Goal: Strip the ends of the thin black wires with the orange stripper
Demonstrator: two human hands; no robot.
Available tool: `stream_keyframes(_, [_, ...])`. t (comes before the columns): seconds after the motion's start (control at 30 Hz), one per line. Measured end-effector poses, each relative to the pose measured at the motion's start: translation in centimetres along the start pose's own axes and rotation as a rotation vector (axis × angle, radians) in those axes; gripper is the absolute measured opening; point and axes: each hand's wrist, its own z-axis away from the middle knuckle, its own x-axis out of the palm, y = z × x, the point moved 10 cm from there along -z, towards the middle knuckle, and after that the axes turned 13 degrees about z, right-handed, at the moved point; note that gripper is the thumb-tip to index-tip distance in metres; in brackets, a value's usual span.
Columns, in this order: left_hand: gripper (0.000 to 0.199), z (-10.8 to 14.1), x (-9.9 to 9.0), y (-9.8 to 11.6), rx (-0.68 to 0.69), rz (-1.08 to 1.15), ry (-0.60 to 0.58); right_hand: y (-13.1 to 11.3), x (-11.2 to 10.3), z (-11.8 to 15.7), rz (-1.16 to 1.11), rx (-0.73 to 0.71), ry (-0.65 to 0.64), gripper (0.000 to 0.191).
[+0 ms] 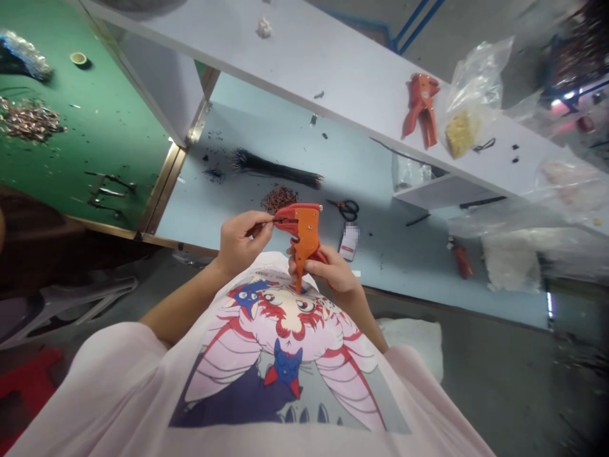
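My right hand (333, 268) is wrapped round the handles of an orange and red wire stripper (307, 231), held upright in front of my chest. At its red jaws, my left hand (243, 240) pinches a thin dark wire (264, 222), whose end reaches into the jaw opening. Whether the jaws bite on the wire I cannot tell. Just beyond the tool lies a heap of small copper-coloured pieces (280, 198) on the light blue table. Farther back rests a bundle of dark wires (278, 170) with bare ends.
Scissors (346, 208) and a phone-like object (349, 242) lie right of the tool. A white shelf (304, 57) crosses the back, bearing a second wire stripper (422, 109) and a bag of yellowish pieces (460, 133). On the left is a green table (109, 114) with another copper-coloured heap (31, 120).
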Motion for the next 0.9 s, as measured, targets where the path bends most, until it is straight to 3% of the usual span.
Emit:
stream_keyframes(0.4, [0.01,-0.17,0.22,0.95,0.098,-0.136,-0.057,0.47,-0.52,0.23,0.024,0.038,0.05,0.032])
stream_keyframes(0.9, [0.013,-0.19,0.5,0.55,0.073,-0.114,-0.093,0.44,-0.2,0.28,0.018,0.037,-0.007,0.034])
